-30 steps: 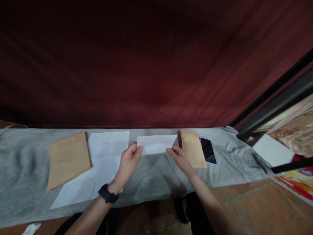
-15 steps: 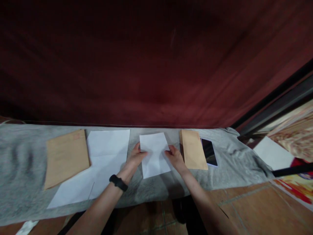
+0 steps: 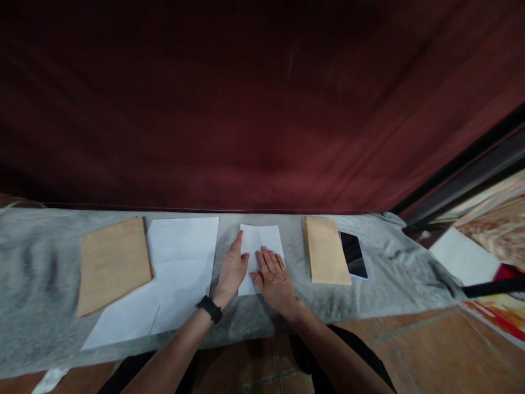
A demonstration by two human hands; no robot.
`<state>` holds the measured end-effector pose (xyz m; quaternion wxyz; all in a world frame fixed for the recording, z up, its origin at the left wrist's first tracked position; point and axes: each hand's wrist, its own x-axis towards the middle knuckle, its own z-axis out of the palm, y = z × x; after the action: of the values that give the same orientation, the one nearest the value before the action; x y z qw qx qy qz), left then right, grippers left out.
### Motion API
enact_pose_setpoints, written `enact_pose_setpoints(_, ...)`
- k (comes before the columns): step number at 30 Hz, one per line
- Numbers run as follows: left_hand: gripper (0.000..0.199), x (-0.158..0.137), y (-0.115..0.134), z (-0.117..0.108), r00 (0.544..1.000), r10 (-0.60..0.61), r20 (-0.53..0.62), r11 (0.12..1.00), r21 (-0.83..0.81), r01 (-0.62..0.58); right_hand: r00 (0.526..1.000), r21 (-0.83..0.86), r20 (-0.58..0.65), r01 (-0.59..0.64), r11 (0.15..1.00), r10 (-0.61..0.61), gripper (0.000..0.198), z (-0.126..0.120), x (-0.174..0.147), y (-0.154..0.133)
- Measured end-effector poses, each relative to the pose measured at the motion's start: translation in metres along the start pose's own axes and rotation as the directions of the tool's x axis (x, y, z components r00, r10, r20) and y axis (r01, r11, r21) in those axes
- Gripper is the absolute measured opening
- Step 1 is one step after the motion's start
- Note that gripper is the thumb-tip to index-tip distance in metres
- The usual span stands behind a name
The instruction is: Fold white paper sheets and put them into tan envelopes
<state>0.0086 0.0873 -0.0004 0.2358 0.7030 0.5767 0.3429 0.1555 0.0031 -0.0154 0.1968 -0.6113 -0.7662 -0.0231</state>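
Small white sheet (image 3: 262, 235) lay flat mid-bench, between far and near edges, long sides running roughly far to near. Left hand (image 3: 233, 268) was on its left long side, index finger extended toward the sheet's far left corner, thumb apart from it on the paper; not clamped on anything visible, remaining fingers hidden. Right hand (image 3: 276, 284) lay palm down over the sheet's near right part, thumb out toward the left, fingers close together, no grip. Hands were near each other, not touching. Black wristband (image 3: 209, 309) sat on the left wrist.

Left of the hands: larger white paper (image 3: 184, 238), creased across, reaching toward the bench's near edge. Brown paper packet (image 3: 115, 262) overlapped its left side, faint red print at the packet's far right corner. Right of the hands, apart from the sheet: brown paper stack (image 3: 327, 249), with a dark-screened phone (image 3: 353, 254) just beside its right side.

Grey cloth (image 3: 389, 273) covered the bench, rumpled toward the right end. Dark red curtain (image 3: 246, 109) hung along the far edge.
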Motion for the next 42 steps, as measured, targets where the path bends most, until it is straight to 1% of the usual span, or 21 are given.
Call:
enact_pose_setpoints(5, 0.057, -0.011, 0.009, -0.002, 0.990, 0.124, -0.066, 0.971, 0.213, -0.108, 0.999, -0.064, -0.014, -0.040, 0.997, 0.039, 0.056, -0.001, -0.001, 0.002)
enact_pose_setpoints(6, 0.054, -0.015, 0.012, 0.000, 0.985, 0.166, -0.052, 0.960, 0.238, -0.149, 0.999, -0.071, -0.005, -0.040, 0.997, 0.040, 0.056, -0.001, -0.001, 0.002)
enact_pose_setpoints(8, 0.051, -0.027, 0.017, 0.006, 0.962, 0.268, 0.051, 0.927, 0.259, -0.272, 0.999, -0.080, 0.024, -0.020, 0.997, 0.022, 0.056, -0.001, -0.002, 0.001)
enact_pose_setpoints(10, 0.055, -0.040, 0.020, 0.014, 0.913, 0.359, 0.195, 0.875, 0.272, -0.402, 0.999, -0.082, 0.051, 0.011, 0.997, -0.006, 0.060, 0.000, -0.004, 0.002)
enact_pose_setpoints(12, 0.062, -0.052, 0.019, 0.020, 0.894, 0.372, 0.250, 0.847, 0.303, -0.437, 0.998, -0.082, 0.062, 0.024, 0.996, -0.019, 0.062, 0.001, -0.005, 0.003)
enact_pose_setpoints(16, 0.069, -0.059, 0.011, 0.021, 0.915, 0.335, 0.226, 0.835, 0.378, -0.399, 0.999, -0.089, 0.049, -0.004, 0.996, 0.009, 0.056, 0.003, -0.006, 0.010)
enact_pose_setpoints(20, 0.075, -0.057, 0.004, 0.015, 0.935, 0.303, 0.185, 0.826, 0.438, -0.355, 0.999, -0.086, 0.009, -0.046, 0.995, 0.046, 0.057, 0.003, -0.007, 0.017)
enact_pose_setpoints(25, 0.076, -0.058, 0.000, 0.009, 0.942, 0.287, 0.174, 0.801, 0.495, -0.336, 0.992, -0.087, -0.051, -0.117, 0.989, 0.113, 0.054, -0.002, -0.009, 0.025)
enact_pose_setpoints(29, 0.082, -0.059, -0.005, 0.005, 0.947, 0.280, 0.158, 0.778, 0.541, -0.320, 0.989, -0.104, -0.044, -0.142, 0.984, 0.138, 0.058, -0.006, -0.010, 0.032)
enact_pose_setpoints(36, 0.089, -0.060, -0.010, -0.001, 0.963, 0.239, 0.128, 0.785, 0.559, -0.269, 0.987, -0.131, -0.059, -0.158, 0.979, 0.152, 0.061, -0.006, -0.015, 0.042)
enact_pose_setpoints(42, 0.089, -0.059, -0.008, -0.001, 0.962, 0.239, 0.130, 0.789, 0.551, -0.270, 0.986, -0.137, -0.073, -0.162, 0.977, 0.153, 0.063, -0.003, -0.016, 0.045)
